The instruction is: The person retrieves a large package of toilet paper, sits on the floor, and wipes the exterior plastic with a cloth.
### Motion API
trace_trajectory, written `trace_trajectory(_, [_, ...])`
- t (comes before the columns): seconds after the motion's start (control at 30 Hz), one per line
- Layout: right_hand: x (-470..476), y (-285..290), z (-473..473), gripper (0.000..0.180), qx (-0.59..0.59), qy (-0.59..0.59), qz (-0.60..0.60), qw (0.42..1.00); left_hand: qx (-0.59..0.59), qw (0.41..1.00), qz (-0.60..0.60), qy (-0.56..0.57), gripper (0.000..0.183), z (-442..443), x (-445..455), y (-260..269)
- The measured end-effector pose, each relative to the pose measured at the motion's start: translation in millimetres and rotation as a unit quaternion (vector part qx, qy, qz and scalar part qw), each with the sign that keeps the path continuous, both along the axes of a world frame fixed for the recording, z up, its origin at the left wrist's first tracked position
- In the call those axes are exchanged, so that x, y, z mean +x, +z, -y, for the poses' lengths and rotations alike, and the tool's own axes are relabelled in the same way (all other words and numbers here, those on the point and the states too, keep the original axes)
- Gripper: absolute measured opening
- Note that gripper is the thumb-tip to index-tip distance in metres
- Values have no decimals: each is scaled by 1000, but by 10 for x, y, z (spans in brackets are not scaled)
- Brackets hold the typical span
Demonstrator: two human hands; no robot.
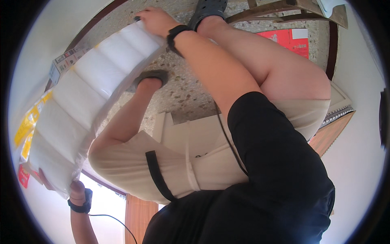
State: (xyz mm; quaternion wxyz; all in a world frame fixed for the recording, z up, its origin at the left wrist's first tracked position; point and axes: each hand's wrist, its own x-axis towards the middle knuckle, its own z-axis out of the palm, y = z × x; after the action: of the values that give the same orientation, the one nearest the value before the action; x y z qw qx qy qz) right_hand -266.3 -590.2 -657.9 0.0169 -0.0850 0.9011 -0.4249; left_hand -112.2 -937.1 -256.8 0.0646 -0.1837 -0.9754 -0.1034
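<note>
A long clear plastic pack of white paper rolls or bundles (88,76) slants across the left side, its far side bearing yellow, red and printed parts. My left hand (76,190) grips the pack's lower end, thumb on the near side and fingers partly hidden behind it. Around that wrist is a black strap with a small device and a cable. My right arm reaches across my body, and my right hand (157,23) holds the pack's upper end, fingers curled over its edge. A black band circles the right wrist.
My legs and dark clogs (210,10) are over a speckled stone floor (186,88). A red printed carton (285,39) lies beyond my right leg, near wooden furniture legs (265,12). A spiral-bound item (338,114) is at the right. Beneath me is a pale seat (173,134).
</note>
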Motion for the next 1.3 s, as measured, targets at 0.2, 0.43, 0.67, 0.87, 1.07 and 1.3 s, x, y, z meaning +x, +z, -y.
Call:
trace_trajectory(0.2, [386,-716,-504,47,-30,-114,161,980,-24,999,2,-22,91,35,-119,67])
trace_trajectory(0.43, [442,-558,-496,46,37,-159,279,946,-13,999,-4,-46,93,12,-152,55])
trace_trajectory(0.67, [354,255,-239,49,37,-154,283,946,-26,998,-29,-50,94,-474,-222,51])
trace_trajectory(0.87, [499,1278,-140,37,25,-147,220,964,-8,995,-64,-73,94,-1123,-311,124])
trace_trajectory(1.07, [685,2297,-400,36,-8,-123,145,982,-21,989,-101,-102,87,-1940,-242,260])
trace_trajectory(1.3, [1416,3882,-450,35,-177,-136,24,975,-16,988,-117,-98,90,-2305,16,306])
